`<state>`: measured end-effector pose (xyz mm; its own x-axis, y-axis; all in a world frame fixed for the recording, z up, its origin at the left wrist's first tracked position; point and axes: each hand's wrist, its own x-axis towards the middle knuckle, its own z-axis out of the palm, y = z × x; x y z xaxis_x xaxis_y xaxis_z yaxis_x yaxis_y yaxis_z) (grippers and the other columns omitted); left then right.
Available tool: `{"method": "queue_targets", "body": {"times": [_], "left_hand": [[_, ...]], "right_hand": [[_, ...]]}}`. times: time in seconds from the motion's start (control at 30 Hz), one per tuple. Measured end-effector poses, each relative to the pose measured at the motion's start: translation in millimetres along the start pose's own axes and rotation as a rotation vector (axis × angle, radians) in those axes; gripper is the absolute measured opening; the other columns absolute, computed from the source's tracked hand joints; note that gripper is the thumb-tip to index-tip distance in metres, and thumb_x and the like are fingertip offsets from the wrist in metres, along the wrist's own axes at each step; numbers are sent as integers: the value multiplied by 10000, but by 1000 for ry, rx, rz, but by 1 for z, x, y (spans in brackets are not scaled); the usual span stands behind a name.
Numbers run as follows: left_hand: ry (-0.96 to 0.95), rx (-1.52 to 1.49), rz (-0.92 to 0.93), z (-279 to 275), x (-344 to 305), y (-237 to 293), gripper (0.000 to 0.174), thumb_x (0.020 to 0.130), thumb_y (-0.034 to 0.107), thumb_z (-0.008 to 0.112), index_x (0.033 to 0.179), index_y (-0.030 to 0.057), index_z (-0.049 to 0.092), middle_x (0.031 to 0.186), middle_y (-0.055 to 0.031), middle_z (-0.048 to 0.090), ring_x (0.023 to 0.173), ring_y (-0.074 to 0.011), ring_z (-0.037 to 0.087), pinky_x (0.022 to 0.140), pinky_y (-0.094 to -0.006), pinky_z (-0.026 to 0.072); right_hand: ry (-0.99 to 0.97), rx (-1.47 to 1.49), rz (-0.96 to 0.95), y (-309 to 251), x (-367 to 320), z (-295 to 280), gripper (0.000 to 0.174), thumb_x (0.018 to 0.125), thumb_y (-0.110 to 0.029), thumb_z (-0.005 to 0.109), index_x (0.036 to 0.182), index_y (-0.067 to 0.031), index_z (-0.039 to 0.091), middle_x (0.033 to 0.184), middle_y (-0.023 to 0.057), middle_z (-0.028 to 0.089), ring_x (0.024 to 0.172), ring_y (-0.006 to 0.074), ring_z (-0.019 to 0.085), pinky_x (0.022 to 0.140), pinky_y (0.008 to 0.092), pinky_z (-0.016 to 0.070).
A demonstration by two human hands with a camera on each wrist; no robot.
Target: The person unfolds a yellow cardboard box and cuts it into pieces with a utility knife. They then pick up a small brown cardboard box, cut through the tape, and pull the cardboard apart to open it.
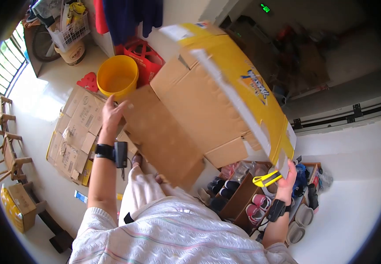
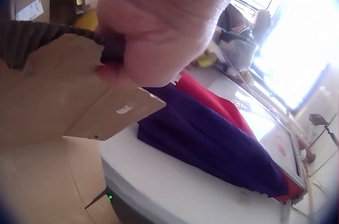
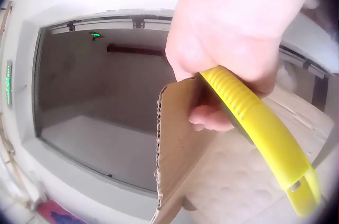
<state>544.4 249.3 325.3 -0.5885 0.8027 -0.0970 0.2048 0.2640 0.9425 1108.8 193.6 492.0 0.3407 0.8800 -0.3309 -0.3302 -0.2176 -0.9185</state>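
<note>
Left hand [image 1: 112, 113] up front, fingers curled over the edge of a big opened-out cardboard box [image 1: 199, 105], and the left wrist view shows that grip close up, knuckles bent against the brown board. Over on the other side, the right hand [image 1: 287, 179] is doing double duty: it clasps a yellow-handled tool [image 1: 267, 178] and, in the same grip, the box's far corner, board and handle side by side under the curled fingers. So the box hangs between the two hands, in front of the person's body, plain brown inside facing them, yellow printed panel [image 1: 247, 79] tilted along the outer side.

Around it, plenty going on! A yellow bucket [image 1: 118, 77] stands just beyond the left hand, a red bag [image 1: 144, 59] right behind it, and blue cloth [image 1: 133, 17] hangs above. Flattened cardboard [image 1: 78, 123] lies on the floor by the left forearm, wooden chairs [image 1: 12, 156] further out. Below the right hand, pink shoes [image 1: 255, 207] sit among other pairs in a shoe rack [image 1: 235, 204].
</note>
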Motion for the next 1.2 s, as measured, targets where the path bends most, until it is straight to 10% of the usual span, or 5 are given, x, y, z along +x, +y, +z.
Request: {"method": "queue_targets", "body": {"times": [0.2, 0.43, 0.6, 1.07, 1.2], "left_hand": [[-903, -1611, -98, 65, -18, 91, 618, 887, 508, 417, 1274, 26, 414, 1197, -130, 543, 1038, -278, 569, 808, -431, 504], [-639, -1047, -380, 103, -39, 84, 334, 832, 79, 538, 1152, -6, 502, 1027, -104, 612, 848, -229, 632, 692, -366, 534], [-644, -711, -298, 106, -93, 110, 218, 820, 73, 550, 1025, 15, 598, 929, -43, 627, 732, -117, 576, 564, -249, 445], [-854, -13, 570, 149, -187, 15, 218, 759, 69, 554, 973, 37, 582, 726, -188, 577, 688, -367, 556, 589, -398, 474], [-1159, 72, 75, 104, -156, 0, 208, 808, 131, 536, 965, 16, 609, 784, -183, 622, 712, -298, 599, 675, -351, 492]], "right_hand": [[-157, 17, 105, 29, -7, 15, 282, 855, -185, 521, 1084, -24, 556, 1017, 79, 623, 928, 216, 603, 822, 334, 477], [-154, -355, 303, 69, 7, -38, 309, 788, -109, 609, 1051, 51, 580, 964, 139, 643, 832, 246, 642, 771, 357, 515], [116, -987, 226, 63, 11, -39, 199, 804, -228, 623, 817, -31, 596, 655, 73, 613, 437, 106, 524, 356, 231, 372], [-187, -740, 167, 59, 108, 137, 458, 776, -468, 655, 1037, -110, 538, 809, 17, 600, 515, 111, 547, 397, 229, 364], [-225, -993, 462, 116, 111, 105, 362, 762, -371, 677, 962, -90, 566, 706, 13, 594, 504, 106, 535, 401, 229, 361]]}}
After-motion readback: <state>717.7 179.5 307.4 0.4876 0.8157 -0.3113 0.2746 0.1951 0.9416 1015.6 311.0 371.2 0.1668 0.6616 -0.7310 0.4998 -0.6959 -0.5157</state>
